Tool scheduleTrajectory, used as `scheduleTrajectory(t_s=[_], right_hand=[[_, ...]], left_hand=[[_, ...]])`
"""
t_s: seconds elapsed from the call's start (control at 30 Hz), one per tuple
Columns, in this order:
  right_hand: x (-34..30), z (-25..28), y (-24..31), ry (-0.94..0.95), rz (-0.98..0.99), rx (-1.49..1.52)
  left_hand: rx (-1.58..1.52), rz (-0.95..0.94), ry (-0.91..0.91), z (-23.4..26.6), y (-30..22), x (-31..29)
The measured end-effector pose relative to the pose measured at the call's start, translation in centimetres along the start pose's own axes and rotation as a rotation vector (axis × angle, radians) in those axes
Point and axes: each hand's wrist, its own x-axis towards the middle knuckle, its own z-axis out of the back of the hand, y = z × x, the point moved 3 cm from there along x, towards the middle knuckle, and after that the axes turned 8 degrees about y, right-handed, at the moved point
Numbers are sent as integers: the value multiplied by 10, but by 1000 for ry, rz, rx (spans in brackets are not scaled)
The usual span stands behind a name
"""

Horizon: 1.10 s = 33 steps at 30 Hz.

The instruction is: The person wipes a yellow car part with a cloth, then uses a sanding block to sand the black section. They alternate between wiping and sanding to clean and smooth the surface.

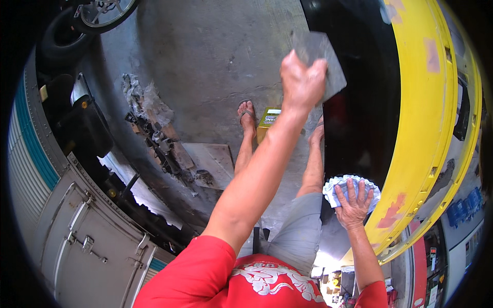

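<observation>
My left hand (304, 79) reaches far forward, its fingers closed on a flat, dark grey rectangular sheet (334, 69). I cannot make out the sheet's material. It is held over the edge of a glossy black panel (362, 123). Lower down and nearer to me, my right hand (354, 208) has its fingers spread over a bunched white cloth (331, 191) and holds it at the black panel. Right beside that panel runs a yellow body panel (421, 102) with pinkish patches. Whether the sheet touches the black surface cannot be seen.
Between my feet stands a yellow-green can or box (268, 119). On the floor to the left lie crumpled plastic (149, 100), dark parts (164, 149) and a flat board (210, 161). A vehicle with a grey door (92, 246) lines the left; a wheel (105, 13) is at the back.
</observation>
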Motion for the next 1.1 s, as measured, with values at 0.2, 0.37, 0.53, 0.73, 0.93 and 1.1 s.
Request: scheduleTrajectory(t_s=[0.2,0.37,0.53,0.73,0.93,1.1], right_hand=[[0,-2,-2,-40,-6,34],[1,5,2,-26,-19,69],[87,59,3,-128,-85,94],[373,140,-36,-474,10,119],[459,118,-25,-439,131,-19],[115,46,64,61,113,81]], left_hand=[[-203,101,5,4,9,11],[-2,89,14,0,3,23],[-132,298,-76,54,27,-11],[-191,403,-47,139,76,-88],[-150,413,31,173,70,-93],[-135,393,117,189,79,-111]])
